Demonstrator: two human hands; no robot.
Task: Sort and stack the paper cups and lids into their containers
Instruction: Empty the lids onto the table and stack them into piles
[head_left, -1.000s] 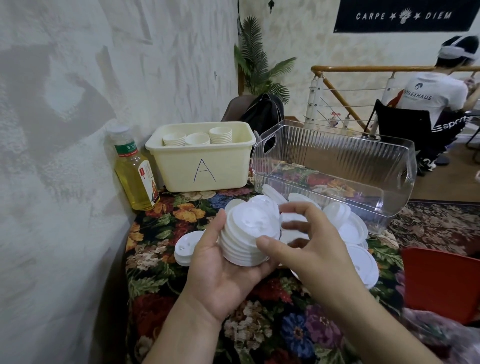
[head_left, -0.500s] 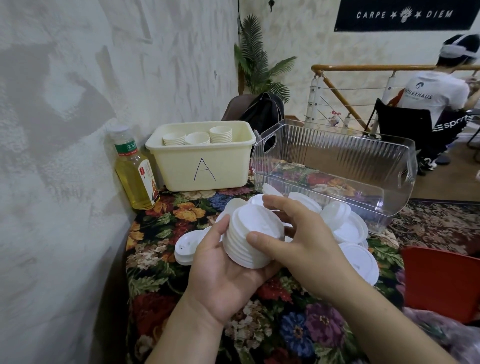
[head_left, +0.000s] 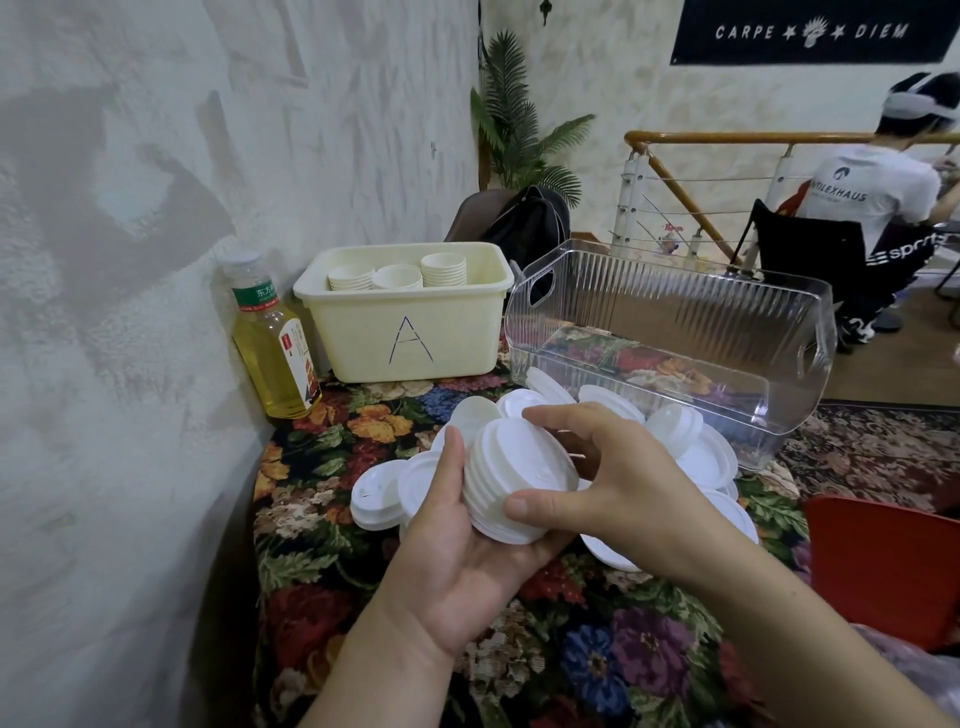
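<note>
My left hand (head_left: 457, 561) cradles a stack of white lids (head_left: 511, 480) from below, thumb against its left side. My right hand (head_left: 613, 483) grips the same stack from the right, thumb on its front edge and fingers over its top. More loose white lids (head_left: 691, 447) lie scattered on the floral tablecloth behind and beside my hands. A cream bin marked A (head_left: 410, 332) at the back holds three stacks of paper cups (head_left: 397, 275). A clear plastic bin (head_left: 670, 332) with nothing in it stands to its right.
A bottle of yellow drink (head_left: 272, 343) stands against the wall at the left. A red chair (head_left: 883, 566) is at the table's right edge. Another person sits at the far right, behind a railing. A backpack and a plant are behind the bins.
My right hand has closed over the lid stack, its fingers now wrapped over the top. The stack has tilted a little toward the right in my left palm.
</note>
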